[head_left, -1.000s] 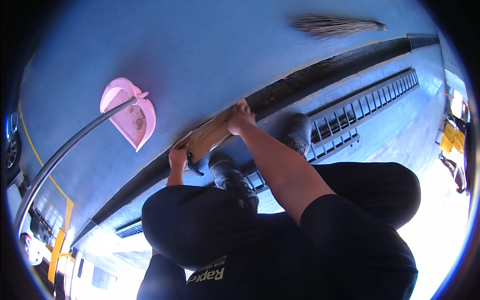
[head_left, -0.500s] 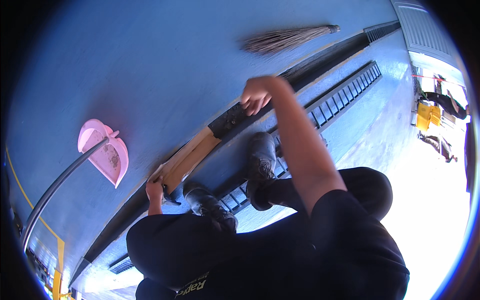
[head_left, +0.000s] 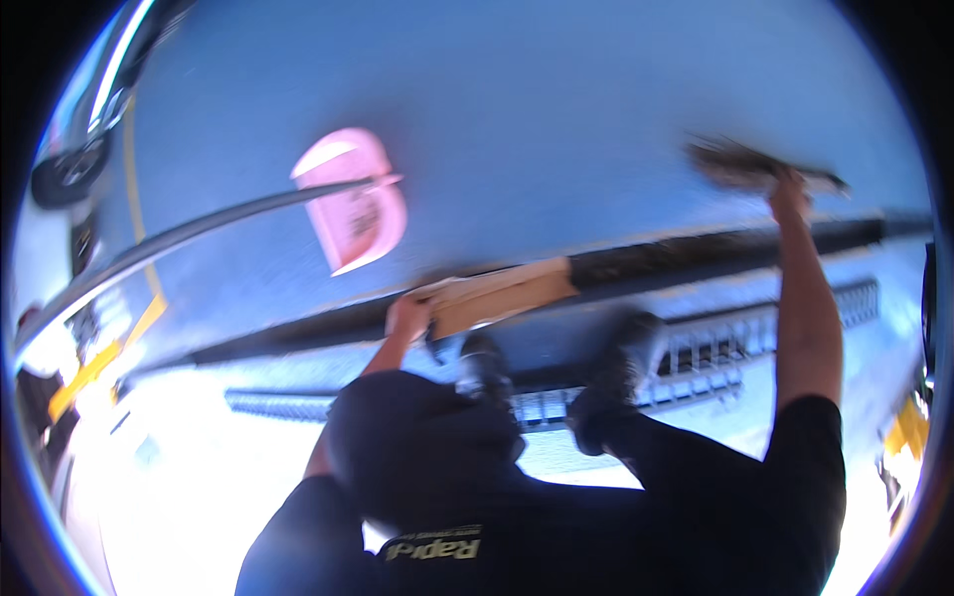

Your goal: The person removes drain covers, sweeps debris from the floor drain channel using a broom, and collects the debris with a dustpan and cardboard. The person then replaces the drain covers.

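Note:
My left hand [head_left: 407,318] is closed on the left end of a brown piece of cardboard [head_left: 517,295], which lies along the dark floor channel [head_left: 676,262]. A small dark piece shows just below that hand; I cannot make out what it is. Far out to the right, my right hand [head_left: 788,196] is closed round a short stick broom [head_left: 737,165] near its handle end, its bristles pointing left on the blue floor. The picture is smeared by motion. A pink dustpan [head_left: 338,164] with a long dark handle lies beyond my left hand, with dirt in its pan.
Black metal grating [head_left: 711,348] lies on the near side of the channel, with my dark boots [head_left: 616,363] beside it. The dustpan's handle [head_left: 199,230] reaches to the left rim. A vehicle wheel [head_left: 72,174] shows far left, and a yellow thing [head_left: 906,429] stands far right.
My right hand has gone from above the channel out to the broom and closed on it. My left hand stays at the cardboard's end. The whole view has turned.

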Demonstrator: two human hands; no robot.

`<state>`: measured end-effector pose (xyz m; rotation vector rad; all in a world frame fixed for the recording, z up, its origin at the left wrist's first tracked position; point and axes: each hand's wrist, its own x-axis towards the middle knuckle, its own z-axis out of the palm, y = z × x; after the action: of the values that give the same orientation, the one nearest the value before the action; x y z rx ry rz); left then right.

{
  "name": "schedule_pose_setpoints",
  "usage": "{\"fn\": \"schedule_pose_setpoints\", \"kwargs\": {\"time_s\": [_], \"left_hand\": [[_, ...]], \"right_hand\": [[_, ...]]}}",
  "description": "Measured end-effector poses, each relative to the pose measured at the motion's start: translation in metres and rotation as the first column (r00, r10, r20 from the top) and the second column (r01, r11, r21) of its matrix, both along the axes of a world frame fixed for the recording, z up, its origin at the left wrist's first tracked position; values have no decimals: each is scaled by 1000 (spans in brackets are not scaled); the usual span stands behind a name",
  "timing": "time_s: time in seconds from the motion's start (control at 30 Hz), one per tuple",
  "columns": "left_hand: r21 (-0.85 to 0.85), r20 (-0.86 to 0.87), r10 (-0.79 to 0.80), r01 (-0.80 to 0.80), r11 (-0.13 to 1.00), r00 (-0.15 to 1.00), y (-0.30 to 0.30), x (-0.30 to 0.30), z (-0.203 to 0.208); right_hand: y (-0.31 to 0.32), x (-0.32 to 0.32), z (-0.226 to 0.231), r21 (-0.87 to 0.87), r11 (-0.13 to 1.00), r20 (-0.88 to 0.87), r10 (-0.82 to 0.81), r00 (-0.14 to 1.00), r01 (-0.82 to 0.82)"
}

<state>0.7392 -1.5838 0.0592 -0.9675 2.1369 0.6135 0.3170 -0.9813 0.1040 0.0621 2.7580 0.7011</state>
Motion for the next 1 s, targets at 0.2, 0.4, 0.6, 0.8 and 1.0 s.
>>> {"fn": "schedule_pose_setpoints", "kwargs": {"time_s": [0.2, 0.4, 0.6, 0.8, 1.0], "left_hand": [[-14, 53, 91, -91, 996, 994, 1, -5, -3], [35, 31, 57, -58, 998, 998, -5, 1, -13], [27, 54, 58, -59, 998, 997, -11, 7, -24], [26, 57, 106, -108, 994, 993, -11, 8, -24], [65, 43, 133, -136, 989, 990, -13, 8, -24]], "right_hand": [[-41, 31, 26, -42, 954, 109, 299, 948, -296], [-104, 33, 43, -354, 873, 223, 427, 876, -336], [-111, 47, 84, -398, 890, 198, 319, 927, -222], [-70, 54, 53, -121, 991, 120, 66, 991, -51], [-63, 61, 68, -329, 937, 293, 218, 931, -116]]}}
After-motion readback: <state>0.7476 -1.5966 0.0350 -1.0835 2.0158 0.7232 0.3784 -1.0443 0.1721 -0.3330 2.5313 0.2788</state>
